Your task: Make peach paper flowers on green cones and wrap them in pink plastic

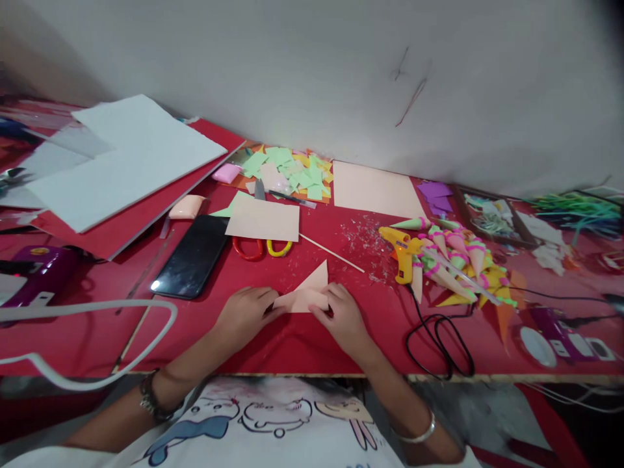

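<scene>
Low over the red table, a pale peach sheet of paper [308, 298] is held between both hands, one corner pointing up and its near part bent or folded. My left hand [247, 314] pinches its left end. At the right end, my right hand [342, 318] grips with thumb and fingers. Just beyond lies a flat peach paper rectangle [263, 220] over scissors, whose red and yellow handles [279, 249] stick out. A thin pale stick [331, 252] reaches from beside that rectangle toward the right.
A black phone [192, 255] lies left. A yellow glue gun [403, 250] with a black cord rests beside a pile of small paper cones [455, 253]. Green and yellow paper pieces [287, 168] and a large peach sheet [373, 188] lie by the wall. White boards [146, 162] lean at left.
</scene>
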`<state>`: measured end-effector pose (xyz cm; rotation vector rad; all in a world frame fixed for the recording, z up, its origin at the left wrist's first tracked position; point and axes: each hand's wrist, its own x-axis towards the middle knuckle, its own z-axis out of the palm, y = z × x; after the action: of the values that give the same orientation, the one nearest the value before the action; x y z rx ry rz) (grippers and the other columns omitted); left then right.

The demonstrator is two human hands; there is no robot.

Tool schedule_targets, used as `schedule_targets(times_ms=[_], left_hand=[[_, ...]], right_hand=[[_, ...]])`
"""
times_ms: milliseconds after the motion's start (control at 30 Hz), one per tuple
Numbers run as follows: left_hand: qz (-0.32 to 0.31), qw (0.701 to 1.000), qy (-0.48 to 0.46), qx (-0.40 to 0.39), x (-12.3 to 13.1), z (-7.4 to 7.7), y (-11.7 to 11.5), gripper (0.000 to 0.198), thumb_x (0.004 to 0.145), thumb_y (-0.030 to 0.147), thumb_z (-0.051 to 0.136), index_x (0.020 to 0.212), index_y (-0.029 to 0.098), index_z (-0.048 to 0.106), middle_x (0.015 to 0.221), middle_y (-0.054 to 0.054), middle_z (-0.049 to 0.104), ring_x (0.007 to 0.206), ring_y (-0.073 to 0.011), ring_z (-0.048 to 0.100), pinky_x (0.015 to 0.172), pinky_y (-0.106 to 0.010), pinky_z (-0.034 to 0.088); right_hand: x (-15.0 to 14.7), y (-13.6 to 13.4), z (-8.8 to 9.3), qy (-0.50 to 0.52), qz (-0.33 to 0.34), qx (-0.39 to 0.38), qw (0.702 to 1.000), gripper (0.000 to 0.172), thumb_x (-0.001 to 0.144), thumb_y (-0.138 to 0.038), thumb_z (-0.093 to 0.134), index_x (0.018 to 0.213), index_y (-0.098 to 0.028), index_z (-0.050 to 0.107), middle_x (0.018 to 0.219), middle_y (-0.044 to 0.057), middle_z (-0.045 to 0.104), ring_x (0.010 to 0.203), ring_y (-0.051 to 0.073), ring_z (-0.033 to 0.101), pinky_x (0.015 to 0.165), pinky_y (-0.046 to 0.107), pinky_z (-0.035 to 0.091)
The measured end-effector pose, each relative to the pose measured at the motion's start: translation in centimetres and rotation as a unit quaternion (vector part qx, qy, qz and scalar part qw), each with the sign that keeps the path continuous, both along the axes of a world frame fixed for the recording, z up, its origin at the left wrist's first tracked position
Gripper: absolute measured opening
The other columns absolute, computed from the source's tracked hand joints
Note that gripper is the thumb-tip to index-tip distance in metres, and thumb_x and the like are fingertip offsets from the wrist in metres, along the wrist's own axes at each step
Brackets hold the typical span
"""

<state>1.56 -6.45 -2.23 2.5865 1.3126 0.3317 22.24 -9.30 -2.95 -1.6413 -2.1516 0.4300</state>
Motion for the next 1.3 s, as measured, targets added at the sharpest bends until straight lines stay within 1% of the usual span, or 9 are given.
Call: schedule_targets(times_ms=[100,200,300,433,567,700,833,967,1300], left_hand=[[0.0,1.0,-0.002,-0.008,-0.2,-0.1,0.2,0.027,0.084,0.035,0.044,0.097,0.015,0.054,0.078,-0.004,0.062,0.065,-0.0159,0.057,0.054,-0.025,0.04],[-0.065,0.997,0.013,0.023,-0.6,0.1,0.6,0.039,0.084,0.021,0.043,0.123,0.022,0.039,0.114,-0.008,0.052,0.092,-0.0184,0.054,0.074,-0.028,0.041],[-0.199,0.977,0.052,0.052,-0.7,0.7,1.1,0.045,0.084,0.012,0.043,0.123,0.035,0.039,0.127,-0.001,0.045,0.104,-0.0182,0.047,0.086,-0.031,0.033],[-0.289,0.951,0.083,0.075,-0.6,1.6,1.5,0.04,0.086,0.013,0.041,0.122,0.032,0.041,0.12,0.002,0.053,0.105,-0.0148,0.046,0.083,-0.028,0.03],[-0.278,0.953,0.09,0.077,-1.5,1.9,1.6,0.042,0.086,0.013,0.039,0.124,0.03,0.038,0.118,0.001,0.055,0.1,-0.0129,0.049,0.078,-0.026,0.031],[-0.258,0.958,0.106,0.059,-3.5,1.8,1.6,0.044,0.086,0.013,0.039,0.125,0.034,0.038,0.118,0.001,0.055,0.095,-0.0132,0.051,0.078,-0.026,0.032],[-0.247,0.961,0.107,0.058,-4.8,1.6,1.5,0.044,0.085,0.012,0.04,0.123,0.034,0.04,0.118,0.001,0.055,0.097,-0.014,0.051,0.081,-0.027,0.033],[-0.241,0.962,0.118,0.047,-4.8,1.6,1.2,0.044,0.085,0.011,0.039,0.122,0.034,0.041,0.123,0.003,0.052,0.102,-0.0142,0.05,0.085,-0.029,0.032],[-0.234,0.967,0.096,0.035,-5.0,1.8,1.1,0.041,0.083,0.011,0.042,0.117,0.031,0.048,0.12,0.002,0.054,0.104,-0.0135,0.05,0.088,-0.027,0.034]], right_hand=[[-0.1,0.0,-0.1,-0.032,-0.015,0.003,0.999,0.016,0.08,-0.031,0.051,0.072,-0.017,0.054,0.076,0.004,0.054,0.076,0.017,0.048,0.07,0.03,0.04],[-0.1,0.1,-0.2,-0.063,-0.02,0.002,0.998,0.015,0.079,-0.031,0.052,0.076,-0.016,0.055,0.078,0.004,0.054,0.077,0.018,0.048,0.071,0.03,0.039],[-0.1,0.1,-0.2,-0.08,-0.014,0.003,0.997,0.014,0.079,-0.029,0.052,0.077,-0.016,0.055,0.079,0.005,0.054,0.078,0.019,0.048,0.071,0.031,0.039],[-0.2,0.1,-0.1,-0.087,-0.015,0.009,0.996,0.016,0.08,-0.031,0.051,0.077,-0.016,0.056,0.08,0.005,0.054,0.078,0.019,0.048,0.071,0.031,0.04],[-0.3,-0.1,0.0,-0.087,-0.023,0.01,0.996,0.016,0.079,-0.032,0.051,0.078,-0.017,0.056,0.079,0.005,0.055,0.077,0.02,0.049,0.07,0.032,0.042],[-0.5,-0.6,0.1,-0.085,-0.039,0.057,0.994,0.033,0.08,-0.03,0.05,0.11,-0.016,0.05,0.1,0.011,0.054,0.093,0.022,0.048,0.079,0.035,0.043],[-0.5,-1.0,0.8,-0.161,0.1,0.124,0.974,0.046,0.083,-0.016,0.044,0.125,-0.034,0.038,0.128,0.008,0.04,0.116,0.025,0.036,0.094,0.045,0.032],[0.0,-1.0,1.5,-0.192,0.211,0.091,0.954,0.049,0.083,-0.015,0.043,0.127,-0.037,0.035,0.136,0.003,0.033,0.123,0.026,0.029,0.099,0.049,0.025],[3.9,-2.7,2.3,-0.222,0.153,0.044,0.962,0.058,0.073,-0.004,0.049,0.122,-0.034,0.043,0.136,0.004,0.035,0.123,0.027,0.029,0.098,0.048,0.028]])
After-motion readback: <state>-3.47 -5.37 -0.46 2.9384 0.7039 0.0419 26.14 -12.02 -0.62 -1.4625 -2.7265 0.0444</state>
